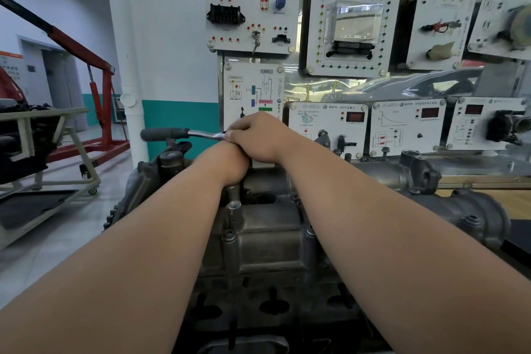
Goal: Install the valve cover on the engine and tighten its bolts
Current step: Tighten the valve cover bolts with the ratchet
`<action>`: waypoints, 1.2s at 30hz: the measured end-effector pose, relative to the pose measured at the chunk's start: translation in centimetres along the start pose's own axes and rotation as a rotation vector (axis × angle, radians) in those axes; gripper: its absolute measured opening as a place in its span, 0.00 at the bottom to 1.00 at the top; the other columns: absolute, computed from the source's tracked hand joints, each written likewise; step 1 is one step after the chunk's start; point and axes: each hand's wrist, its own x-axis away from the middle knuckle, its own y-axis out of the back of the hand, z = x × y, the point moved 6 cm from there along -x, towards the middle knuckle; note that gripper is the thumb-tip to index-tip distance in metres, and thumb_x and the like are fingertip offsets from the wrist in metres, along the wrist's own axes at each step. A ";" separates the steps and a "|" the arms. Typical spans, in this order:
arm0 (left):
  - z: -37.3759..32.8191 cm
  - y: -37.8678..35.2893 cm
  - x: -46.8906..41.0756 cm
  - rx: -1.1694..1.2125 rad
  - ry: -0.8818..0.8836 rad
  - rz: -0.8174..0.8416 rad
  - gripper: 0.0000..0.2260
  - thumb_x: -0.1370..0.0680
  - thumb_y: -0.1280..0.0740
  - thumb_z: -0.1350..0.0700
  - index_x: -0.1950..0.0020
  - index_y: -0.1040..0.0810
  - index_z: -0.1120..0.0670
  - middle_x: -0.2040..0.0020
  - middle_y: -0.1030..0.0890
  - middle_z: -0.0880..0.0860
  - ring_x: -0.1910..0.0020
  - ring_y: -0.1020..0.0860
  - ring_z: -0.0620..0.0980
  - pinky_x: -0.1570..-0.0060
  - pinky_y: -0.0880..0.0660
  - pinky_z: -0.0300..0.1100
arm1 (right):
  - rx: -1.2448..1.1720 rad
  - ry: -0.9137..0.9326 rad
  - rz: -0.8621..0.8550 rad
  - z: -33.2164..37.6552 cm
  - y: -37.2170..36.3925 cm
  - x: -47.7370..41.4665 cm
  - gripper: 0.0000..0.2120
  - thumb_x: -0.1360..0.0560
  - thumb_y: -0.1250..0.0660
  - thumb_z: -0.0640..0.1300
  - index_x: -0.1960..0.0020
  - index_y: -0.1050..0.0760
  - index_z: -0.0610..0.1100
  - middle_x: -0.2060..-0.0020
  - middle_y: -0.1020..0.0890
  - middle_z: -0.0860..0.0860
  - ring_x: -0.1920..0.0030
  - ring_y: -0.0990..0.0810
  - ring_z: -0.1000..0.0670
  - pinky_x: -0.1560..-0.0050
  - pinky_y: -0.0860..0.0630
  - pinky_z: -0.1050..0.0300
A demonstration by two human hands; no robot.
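The grey metal valve cover (267, 236) lies on top of the engine (465, 210), running away from me between my forearms. A ratchet wrench (169, 133) with a dark grip and chrome shaft sticks out to the left at the cover's far end. My right hand (258, 135) is curled over the ratchet's head and covers it. My left hand (227, 164) sits just under the right one, bent down at the wrist; its fingers are hidden. A bolt head (229, 236) shows on the cover's left edge.
A board of white training panels (353, 26) stands right behind the engine. A red engine hoist (97, 89) and a grey trolley (71, 152) stand on the floor to the left. A white pipe (126, 66) runs down the wall.
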 end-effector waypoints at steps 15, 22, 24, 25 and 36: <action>0.1 -0.1 -0.1 -0.021 -0.014 0.002 0.17 0.19 0.47 0.65 0.33 0.29 0.63 0.31 0.29 0.61 0.34 0.30 0.58 0.33 0.36 0.47 | 0.046 -0.021 -0.024 -0.2 -0.2 -0.2 0.14 0.22 0.36 0.51 0.48 0.18 0.42 0.53 0.18 0.47 0.52 0.23 0.49 0.58 0.31 0.58; 0.4 -0.2 -0.1 -0.045 0.002 0.011 0.18 0.19 0.48 0.64 0.31 0.32 0.62 0.31 0.30 0.61 0.34 0.31 0.59 0.34 0.35 0.49 | 0.266 -0.163 -0.157 -0.7 0.2 -0.7 0.20 0.27 0.36 0.62 0.55 0.26 0.43 0.60 0.22 0.48 0.56 0.23 0.45 0.51 0.26 0.51; 0.3 -0.2 -0.1 -0.070 -0.016 0.018 0.17 0.19 0.48 0.65 0.31 0.31 0.63 0.32 0.29 0.61 0.34 0.30 0.59 0.34 0.34 0.49 | 0.300 -0.215 -0.209 -0.8 0.3 -0.6 0.20 0.28 0.37 0.63 0.53 0.27 0.45 0.57 0.22 0.48 0.54 0.23 0.45 0.46 0.26 0.48; 0.2 -0.2 0.0 -0.077 -0.036 0.017 0.17 0.20 0.48 0.65 0.33 0.29 0.63 0.32 0.28 0.61 0.35 0.30 0.59 0.34 0.34 0.49 | 0.283 -0.226 -0.204 -0.9 0.3 -0.6 0.21 0.28 0.37 0.63 0.53 0.27 0.45 0.57 0.22 0.49 0.53 0.23 0.45 0.46 0.26 0.47; -0.2 -0.4 0.0 -0.089 -0.059 0.020 0.16 0.20 0.47 0.66 0.35 0.27 0.64 0.35 0.27 0.63 0.37 0.28 0.60 0.37 0.32 0.50 | 0.051 -0.008 0.042 0.4 -0.5 0.0 0.15 0.19 0.40 0.48 0.43 0.20 0.41 0.45 0.19 0.45 0.46 0.24 0.47 0.51 0.32 0.59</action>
